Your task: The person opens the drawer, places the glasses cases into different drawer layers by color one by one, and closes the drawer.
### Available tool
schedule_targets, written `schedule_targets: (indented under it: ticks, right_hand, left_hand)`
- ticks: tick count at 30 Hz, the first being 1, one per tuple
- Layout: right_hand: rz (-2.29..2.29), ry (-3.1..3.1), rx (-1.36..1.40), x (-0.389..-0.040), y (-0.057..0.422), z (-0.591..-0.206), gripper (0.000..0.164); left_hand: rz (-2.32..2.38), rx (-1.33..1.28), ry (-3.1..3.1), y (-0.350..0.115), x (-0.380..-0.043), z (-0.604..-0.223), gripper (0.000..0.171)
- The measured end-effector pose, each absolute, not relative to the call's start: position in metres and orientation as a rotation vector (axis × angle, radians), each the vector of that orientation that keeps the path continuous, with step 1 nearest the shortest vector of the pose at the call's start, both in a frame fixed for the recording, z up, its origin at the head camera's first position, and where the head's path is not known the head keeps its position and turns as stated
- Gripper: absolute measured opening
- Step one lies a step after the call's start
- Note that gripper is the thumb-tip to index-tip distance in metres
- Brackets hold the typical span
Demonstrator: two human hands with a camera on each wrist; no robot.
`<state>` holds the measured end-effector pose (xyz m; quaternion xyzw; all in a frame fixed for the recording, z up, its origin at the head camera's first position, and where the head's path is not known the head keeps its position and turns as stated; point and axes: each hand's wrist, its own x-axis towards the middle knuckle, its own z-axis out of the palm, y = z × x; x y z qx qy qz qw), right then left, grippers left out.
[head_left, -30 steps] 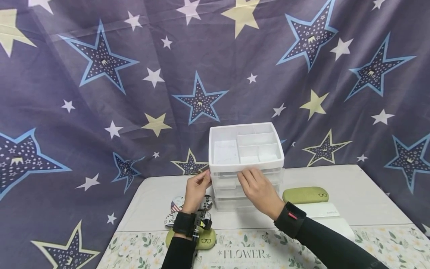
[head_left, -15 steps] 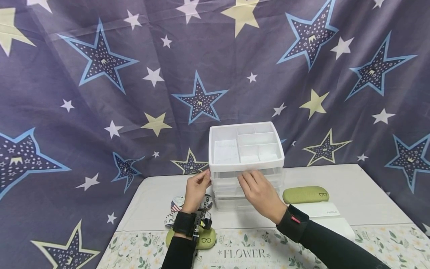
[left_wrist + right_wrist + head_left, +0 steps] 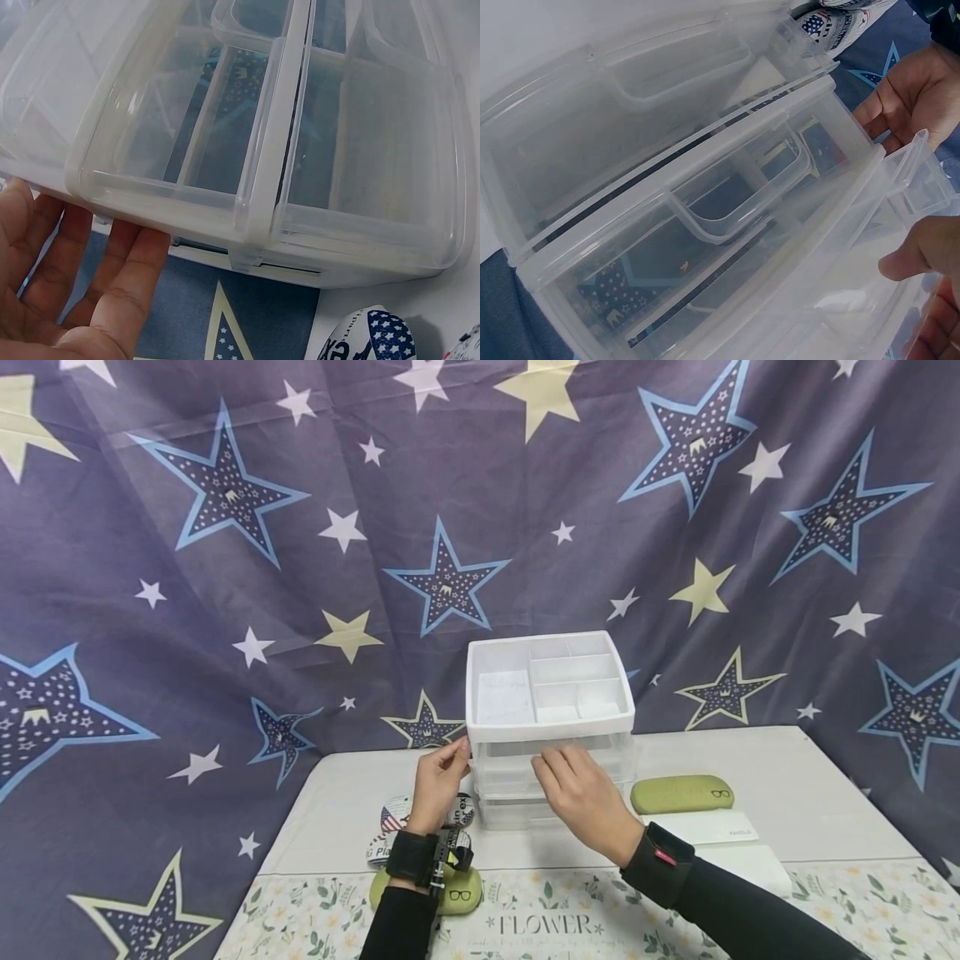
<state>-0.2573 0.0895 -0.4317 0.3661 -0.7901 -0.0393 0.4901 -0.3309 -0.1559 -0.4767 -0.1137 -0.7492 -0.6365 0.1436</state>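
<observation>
A white drawer unit with clear drawers and a divided top tray stands at the back middle of the table. My right hand grips the front of the upper clear drawer, which sticks out towards me. In the right wrist view its thumb lies on one face of the drawer front and the fingers on the other. My left hand rests against the left side of the unit. The left wrist view shows its fingers fairly straight along the frame's edge. Lower drawers sit in the unit.
Printed fabric-like bundles and a green glasses case lie around my left wrist. Another green glasses case and a white box lie to the right. A star-patterned curtain hangs behind the table.
The upper drawer has slid out of the unit towards me, and my right hand has come back slightly with it. My left hand has stayed at the unit's side.
</observation>
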Motion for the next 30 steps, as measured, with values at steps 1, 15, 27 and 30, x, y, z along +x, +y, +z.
schedule_targets:
  ticks: [1,15,27,30]
  right_hand:
    - [-0.09,-1.923,0.89,-0.257,0.089,-0.432,0.037]
    - [-0.078,-1.902,0.914,-0.251,0.089,-0.427,0.036]
    - [-0.057,-1.929,0.92,-0.241,0.088,-0.424,0.043]
    - [-0.062,-1.918,0.924,-0.239,0.089,-0.423,0.045]
  left_hand:
    - [-1.833,-0.325,-2.161,-0.156,-0.331,-0.476,0.048]
    - [-1.817,-0.275,-2.185,-0.154,-0.332,-0.476,0.037]
    - [-1.784,-0.312,-2.185,-0.155,-0.329,-0.476,0.042]
    - [-1.792,-0.327,-2.172,-0.154,-0.33,-0.476,0.041]
